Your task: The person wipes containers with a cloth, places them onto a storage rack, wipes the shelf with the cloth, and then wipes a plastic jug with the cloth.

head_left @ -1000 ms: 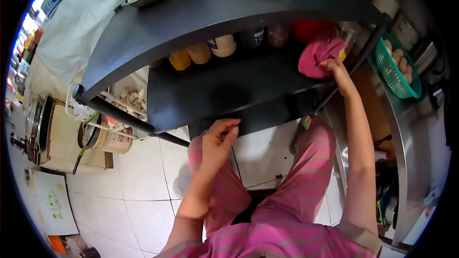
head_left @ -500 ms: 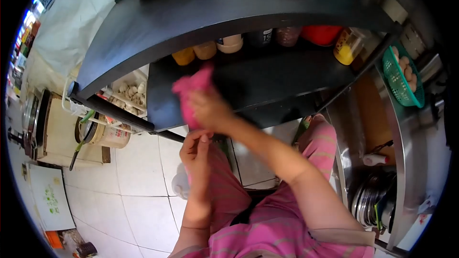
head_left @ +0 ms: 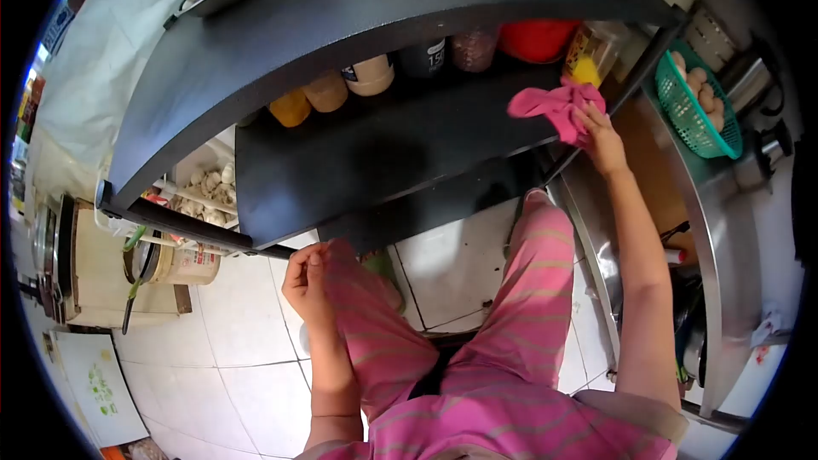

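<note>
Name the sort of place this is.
Probably a kitchen: a green perforated plastic basket holds pale brown eggs, white bulbs that look like garlic lie beside the flat black shelf, and a clear jar with yellow contents stands on it.

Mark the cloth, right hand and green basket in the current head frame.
Cloth (head_left: pixel 558 109): head view, middle of its bunched fabric.
Right hand (head_left: pixel 605 145): head view, back of the hand.
Green basket (head_left: pixel 684 113): head view, slotted side wall, below the eggs (head_left: pixel 705 100).
</note>
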`<state>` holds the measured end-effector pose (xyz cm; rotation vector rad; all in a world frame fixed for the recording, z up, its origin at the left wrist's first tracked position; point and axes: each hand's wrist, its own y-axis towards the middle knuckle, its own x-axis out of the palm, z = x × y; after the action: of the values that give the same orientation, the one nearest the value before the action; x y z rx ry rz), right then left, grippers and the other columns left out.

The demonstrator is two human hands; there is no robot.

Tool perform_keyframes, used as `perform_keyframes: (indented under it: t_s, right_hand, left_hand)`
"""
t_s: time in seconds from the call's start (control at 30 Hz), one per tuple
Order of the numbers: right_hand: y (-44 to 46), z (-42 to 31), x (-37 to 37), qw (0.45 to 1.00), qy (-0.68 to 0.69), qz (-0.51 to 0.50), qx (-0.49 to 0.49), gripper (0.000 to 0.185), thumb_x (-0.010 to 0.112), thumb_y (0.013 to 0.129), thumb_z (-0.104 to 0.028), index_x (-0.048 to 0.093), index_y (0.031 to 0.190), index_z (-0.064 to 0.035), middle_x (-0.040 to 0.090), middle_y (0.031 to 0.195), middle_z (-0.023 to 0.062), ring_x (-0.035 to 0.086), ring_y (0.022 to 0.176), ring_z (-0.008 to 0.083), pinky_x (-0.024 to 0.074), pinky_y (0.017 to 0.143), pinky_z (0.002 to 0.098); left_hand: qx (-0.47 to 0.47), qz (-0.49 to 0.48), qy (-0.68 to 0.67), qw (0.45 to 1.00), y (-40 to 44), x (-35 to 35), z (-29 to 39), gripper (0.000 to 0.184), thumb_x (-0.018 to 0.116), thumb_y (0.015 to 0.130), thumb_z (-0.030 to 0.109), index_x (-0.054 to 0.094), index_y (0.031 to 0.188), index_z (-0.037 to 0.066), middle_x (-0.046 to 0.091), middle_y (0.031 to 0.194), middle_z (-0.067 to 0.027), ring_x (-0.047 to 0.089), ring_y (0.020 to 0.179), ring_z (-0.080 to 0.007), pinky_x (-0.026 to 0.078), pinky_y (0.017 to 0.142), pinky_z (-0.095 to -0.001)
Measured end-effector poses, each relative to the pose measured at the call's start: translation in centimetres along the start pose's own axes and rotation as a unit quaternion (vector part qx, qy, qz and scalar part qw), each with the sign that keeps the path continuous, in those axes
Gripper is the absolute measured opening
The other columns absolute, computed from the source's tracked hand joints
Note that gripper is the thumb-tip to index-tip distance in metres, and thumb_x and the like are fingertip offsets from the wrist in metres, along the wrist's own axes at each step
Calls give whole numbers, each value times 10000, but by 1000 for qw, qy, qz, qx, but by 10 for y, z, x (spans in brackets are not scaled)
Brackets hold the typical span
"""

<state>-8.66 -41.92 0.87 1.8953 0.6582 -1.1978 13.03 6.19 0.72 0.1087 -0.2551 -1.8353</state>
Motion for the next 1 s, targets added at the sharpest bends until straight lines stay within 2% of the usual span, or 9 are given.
perform_keyframes:
  t_s: [0.1, 0.23, 0.37, 0.53, 0.6, 0.67, 0.77, 0.9, 1.0]
  right_hand:
    - [8, 25, 16, 995, -60, -8, -82, 498, 692, 787, -106, 580, 1270, -61, 476, 1409, 135, 388, 1347, 347, 327, 1114, 420]
    - [0, -95, 42, 985, 41, -48, -164, 499, 626, 860, -330, 592, 1229, 5, 450, 1421, 194, 374, 1356, 337, 264, 1123, 483]
    - [2, -209, 67, 930, 142, -7, -340, 430, 638, 840, -324, 632, 1187, -70, 524, 1355, 153, 432, 1314, 305, 300, 1109, 466]
    - [31, -164, 69, 947, 124, -4, -297, 377, 586, 863, -294, 636, 1200, -133, 521, 1365, 91, 429, 1318, 262, 308, 1082, 571]
    - [39, -115, 60, 980, 24, 14, -198, 371, 478, 908, -301, 628, 1223, -175, 503, 1376, 74, 435, 1305, 227, 243, 1079, 644]
    - [39, -63, 47, 995, -24, 39, -84, 370, 422, 936, -301, 628, 1225, -195, 517, 1351, 73, 449, 1286, 218, 218, 1091, 627]
    - [29, 9, 39, 988, -103, 99, 65, 338, 507, 926, -239, 626, 1196, -75, 563, 1293, 74, 455, 1282, 238, 280, 1099, 532]
    - [23, -16, 46, 982, -72, 135, 110, 389, 516, 931, -257, 597, 1233, -27, 496, 1377, 144, 386, 1336, 332, 269, 1118, 494]
    - [23, -89, 52, 992, -89, 44, 74, 454, 471, 949, -356, 599, 1237, -29, 466, 1409, 169, 352, 1365, 334, 222, 1125, 530]
  left_hand:
    - [-23, -23, -20, 999, 0, 13, 3, 166, 574, 955, 110, 646, 1011, -28, 665, 979, -77, 628, 907, -139, 490, 822, -253]
    - [-82, -81, 18, 993, -6, 45, 21, 154, 569, 951, 94, 650, 1026, -14, 665, 1006, -61, 623, 917, -124, 484, 818, -243]
    - [-41, -176, 76, 981, -2, 75, 27, 174, 600, 935, 123, 664, 1024, -12, 653, 1034, -84, 597, 926, -139, 454, 821, -254]
    - [89, -203, 134, 966, 19, 90, 29, 125, 615, 895, 18, 678, 1001, -4, 649, 1024, -73, 607, 890, -120, 474, 760, -221]
    - [153, -167, 178, 958, 30, 81, 19, 113, 629, 879, 9, 688, 975, 18, 655, 1047, -71, 603, 878, -125, 470, 725, -219]
    - [118, -132, 182, 967, 31, 71, 10, 105, 628, 878, 10, 691, 960, 29, 659, 1053, -65, 602, 873, -125, 461, 707, -214]
    - [54, -84, 184, 978, 31, 54, -4, 97, 624, 879, 14, 693, 937, 50, 667, 1056, -48, 598, 865, -115, 431, 660, -201]
    - [65, -66, 210, 973, 28, 46, -8, 118, 620, 881, 8, 692, 965, 50, 663, 1065, -37, 596, 876, -101, 429, 661, -194]
    - [69, -74, 177, 979, 26, 51, -7, 171, 615, 865, -37, 682, 1005, 35, 647, 1090, -47, 604, 892, -105, 455, 703, -199]
